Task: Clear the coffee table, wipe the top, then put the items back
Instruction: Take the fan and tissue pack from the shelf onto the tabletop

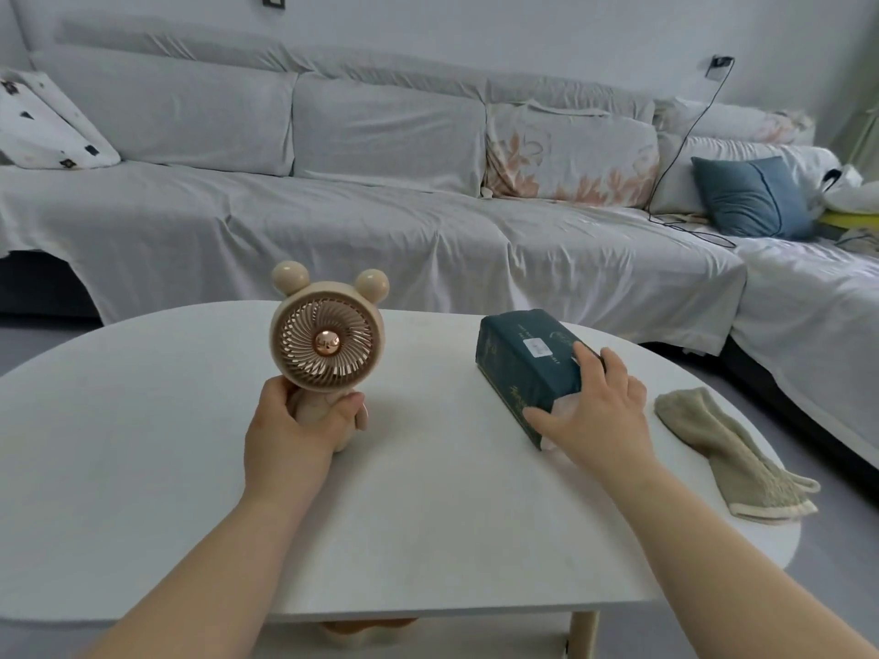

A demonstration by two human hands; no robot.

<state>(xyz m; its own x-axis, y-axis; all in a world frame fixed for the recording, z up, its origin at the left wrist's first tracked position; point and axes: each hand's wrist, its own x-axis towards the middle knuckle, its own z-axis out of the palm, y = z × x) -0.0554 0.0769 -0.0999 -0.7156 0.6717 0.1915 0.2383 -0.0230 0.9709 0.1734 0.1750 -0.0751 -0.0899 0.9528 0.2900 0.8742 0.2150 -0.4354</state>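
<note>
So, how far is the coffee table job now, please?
It cannot be told whether the table has been wiped: its top looks bare and clean. In hand: the left hand has its grip around the bear fan, and the right hand rests on the green tissue pack. The beige cloth lies at the table's right end.

The dark green tissue pack (528, 368) on the white table (428, 516) had a small white sticker on top and some pale writing on its top and along its side. The letters were too small and blurry to read. Nothing else in view carried words or numbers that could be read.
</note>
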